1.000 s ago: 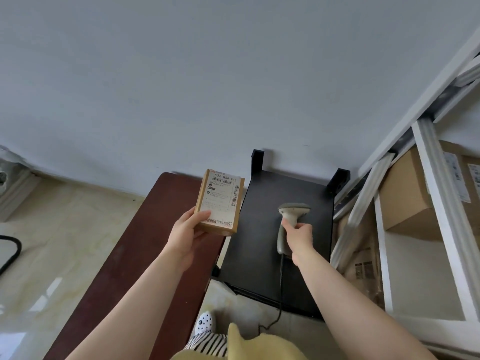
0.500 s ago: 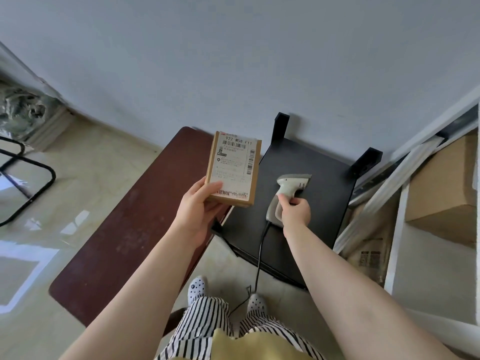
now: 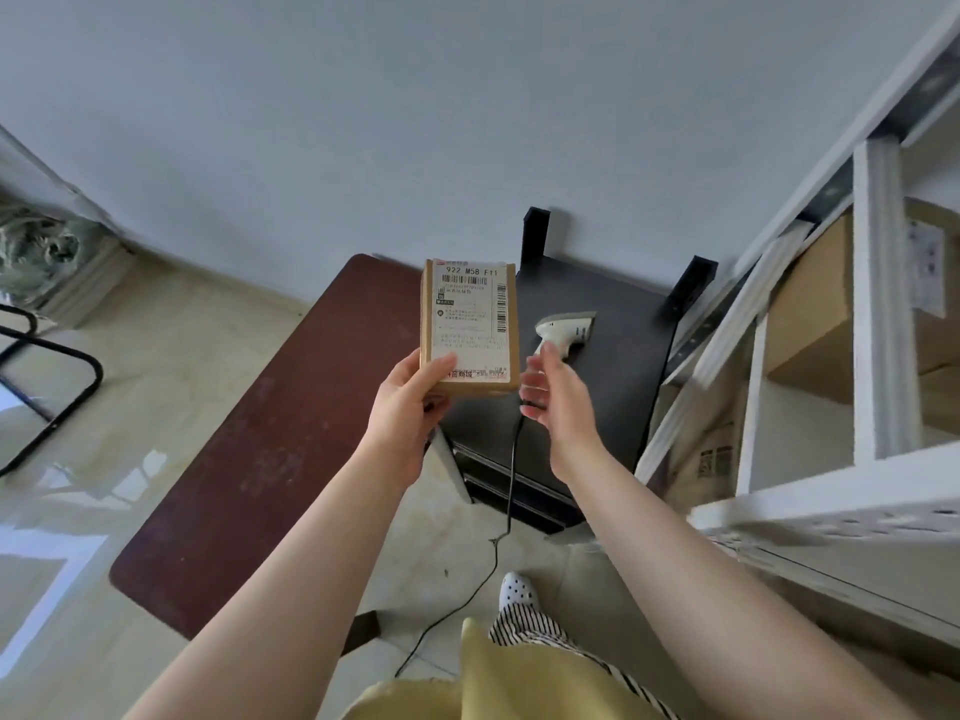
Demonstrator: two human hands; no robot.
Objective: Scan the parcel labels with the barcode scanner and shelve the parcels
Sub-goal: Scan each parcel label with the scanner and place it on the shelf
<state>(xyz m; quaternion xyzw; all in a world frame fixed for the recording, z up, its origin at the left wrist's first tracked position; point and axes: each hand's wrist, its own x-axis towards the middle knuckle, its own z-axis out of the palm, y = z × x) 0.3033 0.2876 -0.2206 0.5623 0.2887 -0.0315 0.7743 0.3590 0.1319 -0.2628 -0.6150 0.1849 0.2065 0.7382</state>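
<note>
Parcel, small brown cardboard box, held upright over gap between brown bench and black side table; white label with barcodes facing camera. Left hand gripping lower left corner of parcel, thumb pressed on label face, fingers curled behind. Right hand just right of parcel, fingers spread and relaxed, holding nothing; whether fingertips touch parcel edge cannot be told. Barcode scanner, pale grey, lying on black side table just beyond right hand, black cable trailing to tiled floor. White shelving at right, cardboard boxes inside. Striped trousers and spotted shoe at bottom.
</note>
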